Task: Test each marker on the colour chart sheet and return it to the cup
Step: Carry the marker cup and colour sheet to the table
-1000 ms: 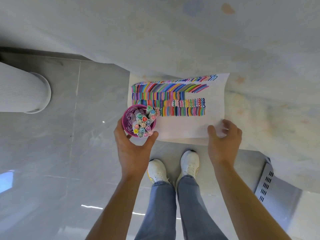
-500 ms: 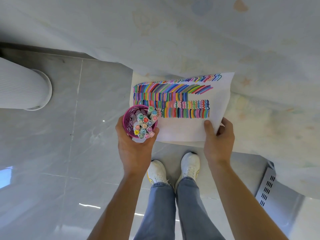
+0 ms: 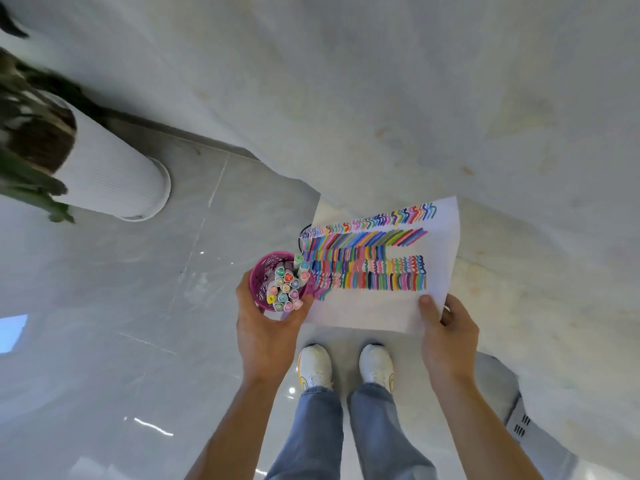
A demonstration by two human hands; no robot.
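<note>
Purple cup (image 3: pixel 259 271) of capped markers (image 3: pixel 285 289), frame centre: left grip (image 3: pixel 266 330) curled round it. Chart sheet (image 3: pixel 367 310), just right: right grip (image 3: pixel 450 337) pinched its corner. Likely step was setup; next called for laying both on tabletop (image 3: pixel 415 98).

We saw a pale marbled table top (image 3: pixel 415 98), faintly stained with patches of colour. Over its near corner was the colour chart sheet (image 3: pixel 363 310), its near edge hanging out past the table; whether the paper touched the top we could not tell. Below lay a glossy grey tiled floor (image 3: pixel 104 306), on which stood a white ribbed planter (image 3: pixel 114 181) and a pair of white shoes (image 3: pixel 315 365).
</note>
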